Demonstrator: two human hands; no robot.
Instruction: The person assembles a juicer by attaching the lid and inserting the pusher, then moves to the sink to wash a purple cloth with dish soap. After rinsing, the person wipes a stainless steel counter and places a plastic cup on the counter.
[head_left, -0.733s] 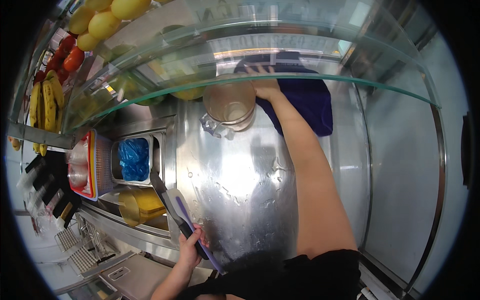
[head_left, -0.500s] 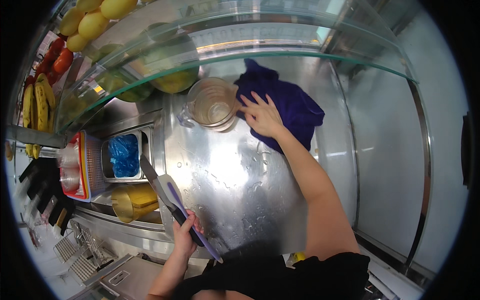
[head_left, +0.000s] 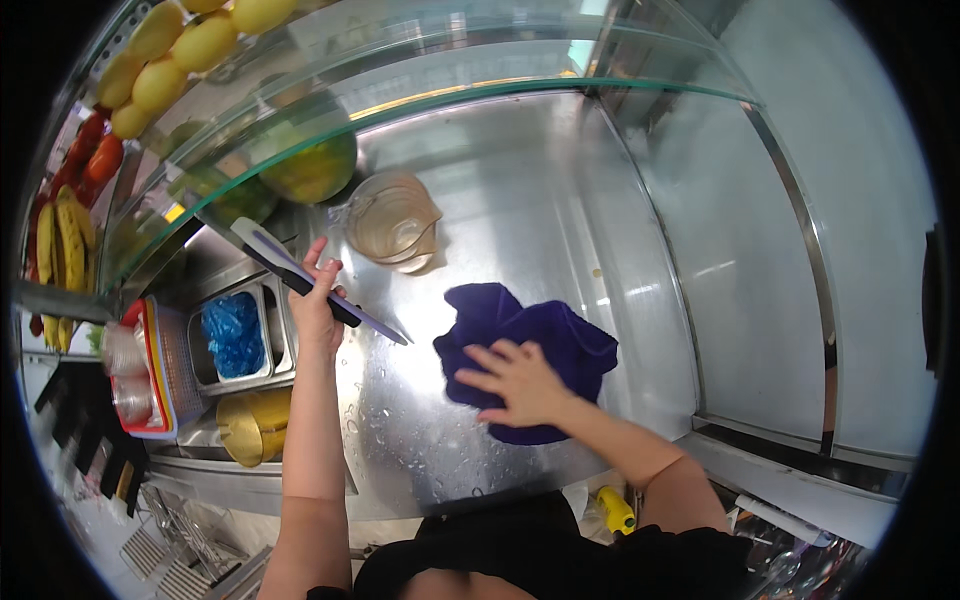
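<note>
Steel counter (head_left: 560,180), wet and shiny, spreads under both our hands, with a curved glass guard (head_left: 420,95) arching beyond them. Purple cloth (head_left: 560,345) lies bunched on it directly beneath our right hand (head_left: 515,380), which presses flat on the near edge with fingers spread wide; half a second ago this cloth sat farther up the counter, close beside the clear measuring jug (head_left: 392,222), and we have since drawn it nearer to our body. The jug now stands apart, beyond and between the two hands. Our left hand (head_left: 318,305) is closed around the dark handle of a flat tool with a pale blade (head_left: 300,280); earlier that hand hung low near the counter's front edge, and now it is raised, just left of the jug. Left of it sits a blue-filled tray (head_left: 232,335) and a red basket (head_left: 150,370).
</note>
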